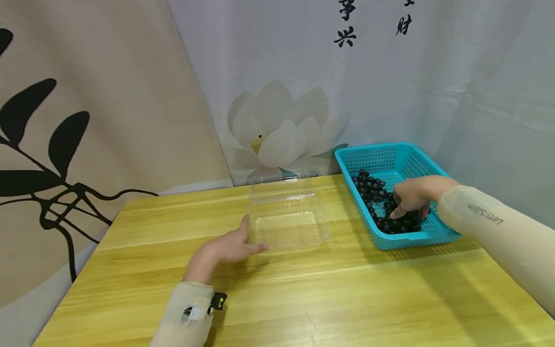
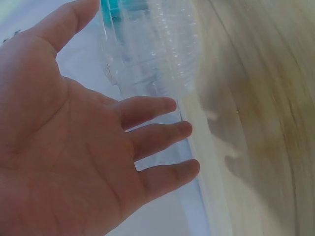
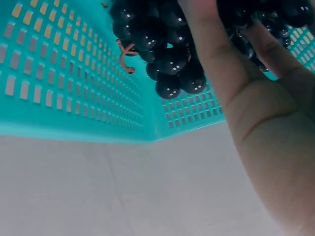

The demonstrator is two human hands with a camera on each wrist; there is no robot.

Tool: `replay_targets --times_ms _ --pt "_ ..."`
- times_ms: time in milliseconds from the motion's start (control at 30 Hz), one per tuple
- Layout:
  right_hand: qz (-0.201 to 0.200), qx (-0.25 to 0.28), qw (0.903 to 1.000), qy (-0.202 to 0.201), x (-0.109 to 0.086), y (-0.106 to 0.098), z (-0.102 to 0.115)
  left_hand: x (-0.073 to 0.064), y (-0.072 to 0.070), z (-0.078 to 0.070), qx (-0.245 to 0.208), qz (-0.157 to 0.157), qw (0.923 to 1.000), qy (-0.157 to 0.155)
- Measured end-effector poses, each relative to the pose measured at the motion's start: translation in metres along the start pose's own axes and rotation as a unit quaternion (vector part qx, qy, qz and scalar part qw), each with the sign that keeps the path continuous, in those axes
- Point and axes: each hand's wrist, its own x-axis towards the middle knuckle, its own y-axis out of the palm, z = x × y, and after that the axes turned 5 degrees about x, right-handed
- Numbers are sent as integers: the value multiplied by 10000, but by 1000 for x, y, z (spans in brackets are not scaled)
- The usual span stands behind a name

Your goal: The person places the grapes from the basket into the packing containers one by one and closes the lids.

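A clear plastic clamshell box [image 1: 286, 226] lies with its lid raised on the wooden table. My left hand [image 1: 234, 245] is at its left side, fingers spread and thumb by the near left corner. The left wrist view shows the palm [image 2: 64, 142] bare, with nothing in it. Dark grapes [image 1: 373, 188] lie in a turquoise basket [image 1: 376, 236] on the right. My right hand [image 1: 412, 195] reaches down into the basket and grips some grapes [image 3: 236, 14] between thumb and fingers. The fingertips are partly hidden among the fruit.
The wooden table [image 1: 277, 299] extends to a printed curtain [image 1: 282, 72] behind it. The basket's perforated walls [image 3: 64, 73] rise around the grapes. A brown stem [image 3: 126, 58] sticks out of the bunch.
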Motion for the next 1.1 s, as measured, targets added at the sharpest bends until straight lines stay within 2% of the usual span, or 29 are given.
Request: replay_targets --times_ms 233,433,600,800,933,1100 --pt "235 286 9993 -113 4 -6 -2 -2 -3 4 -20 -64 9999 119" --pt "264 351 9989 -160 6 -9 0 -3 -6 5 106 -73 9999 51" --pt "250 418 9988 -21 7 -9 0 2 -2 3 54 -67 9999 118" --pt "293 399 9987 132 10 -8 2 4 3 0 27 -42 10000 32" --pt "273 337 9988 207 13 -9 2 3 3 0 -29 -30 10000 38" --pt "222 526 9978 323 14 -10 1 7 2 1 -111 -47 9999 75"
